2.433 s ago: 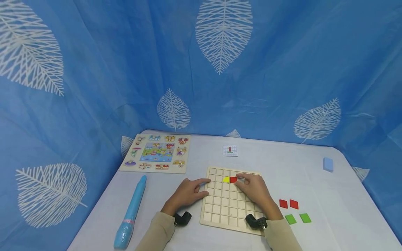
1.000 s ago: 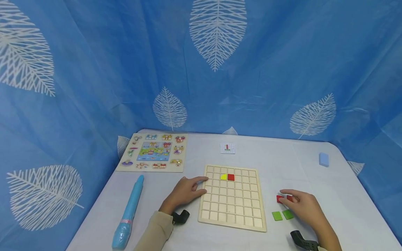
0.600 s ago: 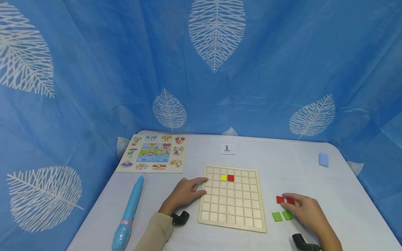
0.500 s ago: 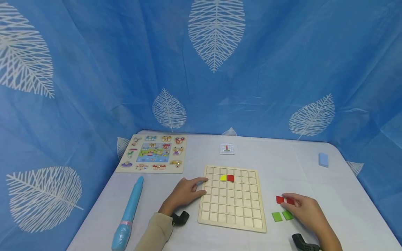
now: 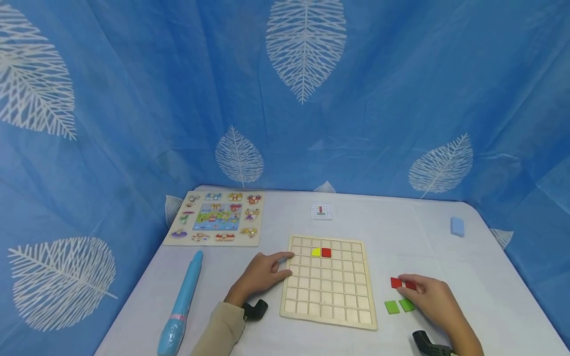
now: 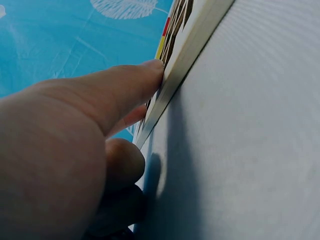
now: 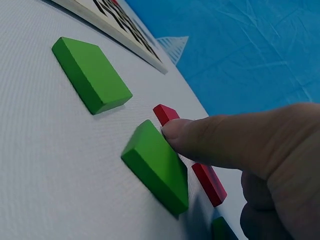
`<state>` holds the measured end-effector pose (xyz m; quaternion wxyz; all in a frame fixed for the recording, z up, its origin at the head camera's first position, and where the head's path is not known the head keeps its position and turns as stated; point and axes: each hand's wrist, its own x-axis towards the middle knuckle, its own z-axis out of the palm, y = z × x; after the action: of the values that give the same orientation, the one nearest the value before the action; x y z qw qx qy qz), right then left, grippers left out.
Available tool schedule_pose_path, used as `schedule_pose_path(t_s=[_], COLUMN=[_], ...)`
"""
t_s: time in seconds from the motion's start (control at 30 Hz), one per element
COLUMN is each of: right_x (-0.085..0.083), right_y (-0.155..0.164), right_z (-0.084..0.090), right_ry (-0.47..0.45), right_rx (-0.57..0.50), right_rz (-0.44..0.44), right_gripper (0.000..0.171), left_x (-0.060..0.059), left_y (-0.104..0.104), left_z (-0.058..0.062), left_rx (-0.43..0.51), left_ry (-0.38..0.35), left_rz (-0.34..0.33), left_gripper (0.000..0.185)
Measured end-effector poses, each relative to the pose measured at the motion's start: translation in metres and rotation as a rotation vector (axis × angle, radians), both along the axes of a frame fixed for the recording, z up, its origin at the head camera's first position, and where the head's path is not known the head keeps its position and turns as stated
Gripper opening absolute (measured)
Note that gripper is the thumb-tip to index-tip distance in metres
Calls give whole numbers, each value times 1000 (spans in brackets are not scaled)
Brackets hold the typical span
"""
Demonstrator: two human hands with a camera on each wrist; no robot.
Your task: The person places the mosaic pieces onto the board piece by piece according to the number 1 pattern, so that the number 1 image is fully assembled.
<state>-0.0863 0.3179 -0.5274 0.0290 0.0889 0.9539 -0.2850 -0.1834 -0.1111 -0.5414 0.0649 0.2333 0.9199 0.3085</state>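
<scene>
My left hand [image 5: 260,273] touches the left edge of a wooden grid board [image 5: 329,321] with index finger and thumb spread apart. A yellow tile [image 5: 316,252] with one corner cut off and a red square tile [image 5: 326,252] sit side by side in its second row. Right of the board, my right hand [image 5: 429,296] has its index finger and thumb at the far and near edges of a loose red tile [image 5: 395,283]; I cannot tell whether it is pinched. A second red tile [image 7: 209,182] lies partly behind the fingers. Two green tiles [image 5: 392,307] lie nearer me.
A small pattern card [image 5: 321,211] lies behind the board. An animal picture puzzle [image 5: 218,240] and a long light-blue wrapped object [image 5: 180,301] are to the left. A pale blue block [image 5: 457,226] sits at the back right. A blue leaf-print curtain [image 5: 369,99] surrounds the table.
My right hand has left the red tile on the board and moved right to the loose red tiles, then stayed nearly still. My left hand has kept its place at the board's edge.
</scene>
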Motion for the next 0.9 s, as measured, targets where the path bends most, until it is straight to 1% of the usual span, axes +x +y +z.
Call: schedule_pose_path(t_s=[0.23, 0.57, 0.7, 0.9], right_x=[0, 1, 1, 1], right_y=[0, -3, -4, -4], right_z=[-1, 1, 0, 1], right_ry=[8, 23, -1, 10], right_rx=[15, 43, 36, 43], right_rz=[-2, 24, 20, 20], right_gripper=[42, 42, 43, 44], left_x=[0, 0, 1, 0], left_y=[0, -1, -1, 0], left_z=[2, 0, -2, -2], left_rx=[-5, 21, 23, 11], left_ry=[-6, -4, -10, 7], left_rz=[5, -3, -4, -8], left_gripper=[46, 46, 46, 46])
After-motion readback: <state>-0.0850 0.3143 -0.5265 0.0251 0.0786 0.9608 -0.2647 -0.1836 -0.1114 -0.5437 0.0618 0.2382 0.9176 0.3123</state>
